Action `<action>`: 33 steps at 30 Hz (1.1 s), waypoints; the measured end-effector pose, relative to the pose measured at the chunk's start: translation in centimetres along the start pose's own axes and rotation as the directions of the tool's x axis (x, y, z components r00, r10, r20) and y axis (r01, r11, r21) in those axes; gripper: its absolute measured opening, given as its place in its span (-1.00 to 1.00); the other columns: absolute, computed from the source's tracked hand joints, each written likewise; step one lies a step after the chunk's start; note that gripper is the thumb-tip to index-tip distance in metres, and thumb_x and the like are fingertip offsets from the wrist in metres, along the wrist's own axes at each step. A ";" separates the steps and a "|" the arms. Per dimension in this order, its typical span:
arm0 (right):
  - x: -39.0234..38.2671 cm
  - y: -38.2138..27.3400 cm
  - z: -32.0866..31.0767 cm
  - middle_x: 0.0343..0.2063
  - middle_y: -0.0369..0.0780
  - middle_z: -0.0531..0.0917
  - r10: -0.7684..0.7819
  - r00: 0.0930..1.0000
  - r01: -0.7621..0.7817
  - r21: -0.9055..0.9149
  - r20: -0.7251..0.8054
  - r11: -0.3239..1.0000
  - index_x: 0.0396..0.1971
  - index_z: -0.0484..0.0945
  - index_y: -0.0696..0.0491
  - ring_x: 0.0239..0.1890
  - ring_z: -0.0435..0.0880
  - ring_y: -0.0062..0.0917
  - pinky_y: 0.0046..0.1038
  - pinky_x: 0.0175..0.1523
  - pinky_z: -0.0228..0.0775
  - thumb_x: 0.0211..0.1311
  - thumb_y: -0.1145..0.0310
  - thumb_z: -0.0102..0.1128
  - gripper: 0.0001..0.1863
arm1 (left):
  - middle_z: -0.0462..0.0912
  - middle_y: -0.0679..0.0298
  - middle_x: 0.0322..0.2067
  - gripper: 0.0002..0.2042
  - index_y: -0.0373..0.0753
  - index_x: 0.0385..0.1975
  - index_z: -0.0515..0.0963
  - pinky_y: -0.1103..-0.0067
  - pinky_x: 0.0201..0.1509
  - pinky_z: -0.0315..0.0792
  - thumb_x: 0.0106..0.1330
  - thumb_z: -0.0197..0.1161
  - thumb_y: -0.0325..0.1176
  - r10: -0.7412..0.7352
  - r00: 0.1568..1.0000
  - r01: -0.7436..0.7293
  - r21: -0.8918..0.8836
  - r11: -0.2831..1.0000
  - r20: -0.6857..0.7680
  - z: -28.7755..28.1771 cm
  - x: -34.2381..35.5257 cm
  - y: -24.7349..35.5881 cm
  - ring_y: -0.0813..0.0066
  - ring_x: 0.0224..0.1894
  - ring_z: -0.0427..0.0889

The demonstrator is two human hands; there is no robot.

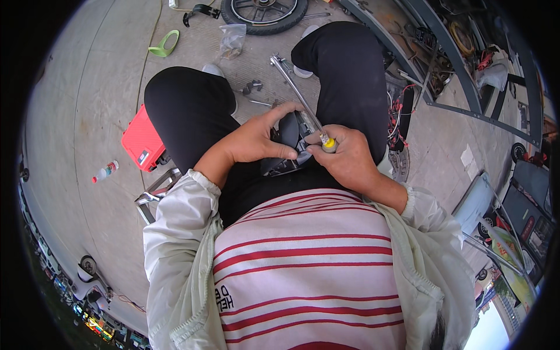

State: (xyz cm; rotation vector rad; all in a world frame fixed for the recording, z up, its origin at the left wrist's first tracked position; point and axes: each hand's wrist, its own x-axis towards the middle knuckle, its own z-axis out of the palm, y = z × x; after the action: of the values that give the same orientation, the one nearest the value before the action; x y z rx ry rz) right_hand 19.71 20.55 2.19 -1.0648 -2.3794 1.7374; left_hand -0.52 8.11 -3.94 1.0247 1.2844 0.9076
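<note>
Currently the black plastic part (287, 146) rests in the lap, between the knees. The left hand (251, 143) is clamped around its left side; the right hand (344, 157) is closed on a yellow-tipped screwdriver handle (328, 142). Keep the tool square to the fastener and the part braced firmly. A long metal wrench (294, 87) lies on the concrete floor (87, 87) just beyond, with loose fasteners (252, 87), a red case (142, 143), a wheel (263, 11) and tangled wires (398, 111) crowding the right side.
</note>
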 end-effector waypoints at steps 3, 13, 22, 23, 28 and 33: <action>0.1 0.0 0.2 -0.35 0.00 0.72 -0.006 1.000 0.006 -0.011 -0.013 1.000 -0.31 0.70 0.21 -0.29 0.73 -0.12 -0.27 -0.16 0.55 0.07 0.47 0.43 -0.82 | 0.48 0.08 0.29 -0.02 -0.16 0.48 0.22 0.40 0.43 0.27 0.01 0.65 -0.25 -0.009 1.000 0.009 0.036 0.999 0.005 0.1 -0.1 0.0 0.23 0.35 0.44; 0.4 -0.8 -0.4 -0.38 0.00 0.68 -0.024 0.999 0.027 -0.099 0.033 0.995 -0.38 0.70 0.21 -0.32 0.71 -0.11 -0.25 -0.17 0.53 0.02 0.46 0.45 -0.82 | 0.49 -0.07 0.22 -0.05 -0.12 0.40 0.29 0.31 0.30 0.43 -0.04 0.65 -0.08 0.079 0.993 -0.053 0.271 0.961 -0.083 1.3 -0.8 0.8 -0.09 0.26 0.52; 1.7 -0.7 -0.5 -0.45 -0.13 0.75 0.098 0.992 -0.095 -0.040 0.075 0.995 -0.33 0.73 0.21 -0.41 0.72 -0.48 -0.46 -0.23 0.52 0.09 0.47 0.45 -0.83 | 0.48 -0.12 0.22 0.11 -0.10 0.46 0.18 0.26 0.26 0.46 -0.16 0.67 0.01 0.020 0.987 0.061 0.484 0.873 -0.159 2.1 -0.9 2.3 -0.16 0.23 0.53; 2.0 -0.8 -0.5 -0.45 -0.13 0.75 0.106 0.991 -0.103 -0.043 0.081 0.994 -0.32 0.73 0.22 -0.42 0.72 -0.49 -0.46 -0.23 0.53 0.10 0.46 0.44 -0.83 | 0.48 -0.13 0.22 0.13 -0.10 0.47 0.16 0.26 0.26 0.46 -0.18 0.67 0.02 0.061 0.981 0.048 0.538 0.842 -0.183 2.4 -1.0 2.4 -0.16 0.23 0.52; 3.4 -0.2 0.1 -0.54 -0.06 0.70 0.016 1.000 -0.015 -0.031 0.021 0.999 -0.32 0.72 0.20 -0.47 0.73 -0.31 -0.35 -0.27 0.54 0.10 0.40 0.44 -0.80 | 0.48 -0.18 0.21 0.17 -0.13 0.49 0.13 0.25 0.27 0.46 -0.19 0.67 0.01 0.046 0.968 0.137 0.670 0.730 -0.248 3.4 -0.7 1.9 -0.18 0.21 0.53; 4.6 -0.9 -0.8 -0.26 -0.15 0.70 0.060 0.998 -0.056 0.151 -0.024 0.987 0.00 0.62 0.19 -0.45 0.65 -0.56 -0.45 -0.30 0.51 0.09 0.36 0.53 -0.53 | 0.54 -0.18 0.15 0.14 -0.14 0.49 0.14 0.25 0.27 0.45 -0.17 0.67 -0.05 -0.003 0.931 0.168 0.421 0.891 -0.364 1.6 -1.0 3.2 -0.16 0.19 0.55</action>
State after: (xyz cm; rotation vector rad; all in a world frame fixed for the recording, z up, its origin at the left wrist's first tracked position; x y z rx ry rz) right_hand 16.00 23.50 1.57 -1.1400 -2.1814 1.8715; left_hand 1.04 8.01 -0.60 1.1764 1.8948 0.7630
